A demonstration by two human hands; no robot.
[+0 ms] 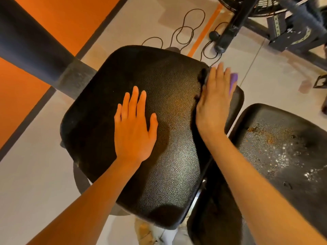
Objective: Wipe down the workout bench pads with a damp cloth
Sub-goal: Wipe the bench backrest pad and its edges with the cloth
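A large black textured bench pad (159, 165) fills the middle of the view. My left hand (135, 128) rests flat on its centre, fingers straight and spread. My right hand (215, 101) presses with straight fingers against the pad's right edge, over a purple cloth (233, 82) of which only a small part shows past the fingers. A second black pad (286, 147) lies to the right, its surface speckled with wet or dusty patches. A narrower pad edge (236, 106) shows between the two.
A thick black padded roller (30, 45) crosses the upper left. Orange and grey floor mats (35, 96) lie below. A coiled black cable (185, 30) sits on the floor behind the pad. Black machine frames (283, 29) stand at the top right.
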